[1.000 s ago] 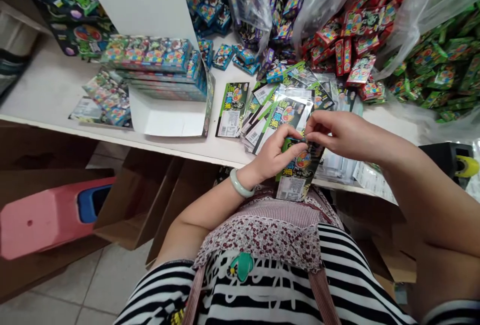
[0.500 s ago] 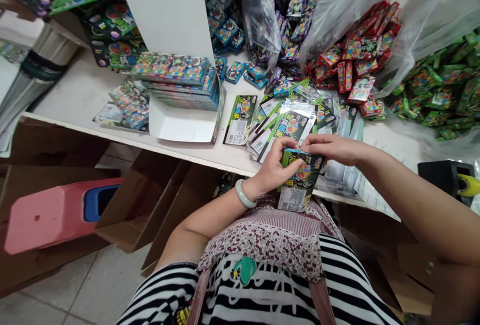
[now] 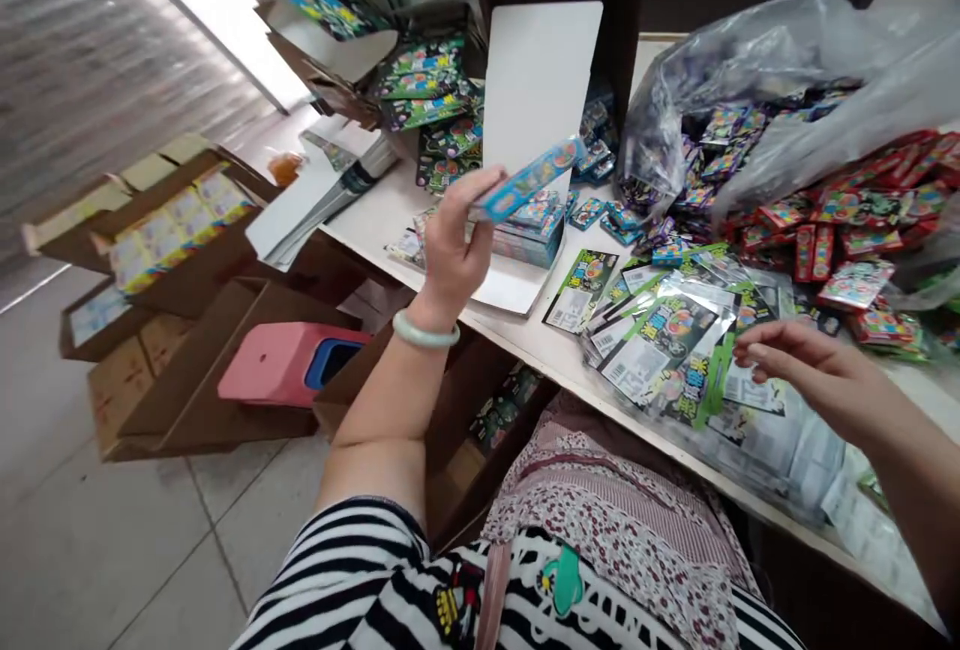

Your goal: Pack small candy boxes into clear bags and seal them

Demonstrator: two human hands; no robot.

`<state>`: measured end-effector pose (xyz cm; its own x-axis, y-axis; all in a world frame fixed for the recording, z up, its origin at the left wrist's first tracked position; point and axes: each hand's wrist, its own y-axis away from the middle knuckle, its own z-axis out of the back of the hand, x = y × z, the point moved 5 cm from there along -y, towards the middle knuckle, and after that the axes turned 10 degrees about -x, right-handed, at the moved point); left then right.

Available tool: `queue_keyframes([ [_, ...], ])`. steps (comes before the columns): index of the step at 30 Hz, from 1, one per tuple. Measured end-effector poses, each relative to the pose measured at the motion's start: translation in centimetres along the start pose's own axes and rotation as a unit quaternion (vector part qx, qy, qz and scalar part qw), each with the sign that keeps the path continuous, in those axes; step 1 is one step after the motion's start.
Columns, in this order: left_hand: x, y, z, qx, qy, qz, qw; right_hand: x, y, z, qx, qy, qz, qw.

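My left hand (image 3: 457,240) is raised above the front of the table, fingers closed round one end of a flat packet (image 3: 532,178). Its long blue side with colourful round prints faces up. Just beyond it is an open white carton (image 3: 510,287) with similar blue packets (image 3: 529,240) stacked inside. My right hand (image 3: 806,360) hovers at the right, fingers loosely bent and slightly apart, with nothing visible in them. Below and beside its fingertips lie several flat black-and-green printed pouches (image 3: 660,350), overlapping in a loose pile. One pouch (image 3: 581,288) lies apart, nearer the carton.
Small blue boxes (image 3: 589,212) are scattered behind the pouches. Clear plastic bags (image 3: 652,145) hold purple boxes (image 3: 724,125) and red boxes (image 3: 855,205). Folded cardboard (image 3: 330,192) lies at the table's left end. A pink stool (image 3: 270,360) and cardboard boxes (image 3: 187,400) are on the floor.
Both hands held a packet together near my apron; now they are apart. My left hand has carried the packet left and up towards the carton, and my right has let go. The view swung left.
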<state>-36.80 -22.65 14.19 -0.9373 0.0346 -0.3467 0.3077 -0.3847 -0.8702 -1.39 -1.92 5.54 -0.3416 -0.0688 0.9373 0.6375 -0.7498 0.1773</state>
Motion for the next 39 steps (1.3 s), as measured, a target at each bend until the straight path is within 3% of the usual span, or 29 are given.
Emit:
queue_keyframes([
  [2, 4.1, -1.6, -2.6, 0.073, -0.067, -0.038, 0.994, -0.8, 0.3, -1.4, 0.030, 0.035, 0.024, 0.999],
  [5, 9.5, -1.2, -6.5, 0.172, -0.138, -0.026, 0.975, -2.0, 1.0, -3.5, 0.093, 0.093, 0.072, 0.989],
  [7, 11.5, 0.0, -7.6, 0.205, -0.144, -0.021, 0.968, -2.7, 1.4, -3.7, 0.107, 0.129, 0.088, 0.982],
  [10, 11.9, 1.8, -7.9, 0.226, -0.129, -0.014, 0.966, -3.7, 1.5, -2.0, 0.090, 0.168, 0.093, 0.977],
  [13, 9.3, 3.6, -8.2, 0.186, -0.113, 0.013, 0.976, -3.8, 0.2, 0.4, 0.039, 0.211, 0.112, 0.970],
  [15, 5.4, 5.5, -9.6, 0.177, -0.066, 0.030, 0.982, -3.4, -1.7, 1.1, -0.029, 0.271, 0.137, 0.952],
  [17, 0.0, 8.8, -12.4, 0.272, 0.030, 0.031, 0.961, -2.7, -3.7, 0.1, -0.078, 0.340, 0.176, 0.920],
  [19, -5.2, 12.7, -15.2, 0.387, 0.066, 0.049, 0.918, -2.0, -5.5, -2.5, -0.059, 0.395, 0.203, 0.894],
  [22, -9.1, 16.7, -17.3, 0.435, 0.015, 0.102, 0.895, -1.3, -7.0, -6.3, -0.032, 0.478, 0.178, 0.860],
  [25, -9.4, 17.9, -17.7, 0.429, -0.014, 0.146, 0.892, -0.8, -7.2, -7.9, -0.015, 0.512, 0.159, 0.844],
  [29, -8.8, 17.7, -17.6, 0.422, -0.018, 0.164, 0.892, -0.8, -7.9, -7.2, 0.006, 0.510, 0.164, 0.844],
  [31, -8.8, 17.5, -17.6, 0.415, -0.016, 0.164, 0.895, -0.6, -8.3, -7.0, 0.026, 0.516, 0.200, 0.833],
  [36, -8.6, 17.0, -17.0, 0.355, 0.024, 0.176, 0.918, 0.1, -8.4, -9.2, 0.191, 0.557, 0.317, 0.744],
  [39, -7.2, 16.1, -15.4, 0.283, 0.086, 0.207, 0.932, 0.7, -9.3, -10.2, 0.222, 0.574, 0.334, 0.714],
])
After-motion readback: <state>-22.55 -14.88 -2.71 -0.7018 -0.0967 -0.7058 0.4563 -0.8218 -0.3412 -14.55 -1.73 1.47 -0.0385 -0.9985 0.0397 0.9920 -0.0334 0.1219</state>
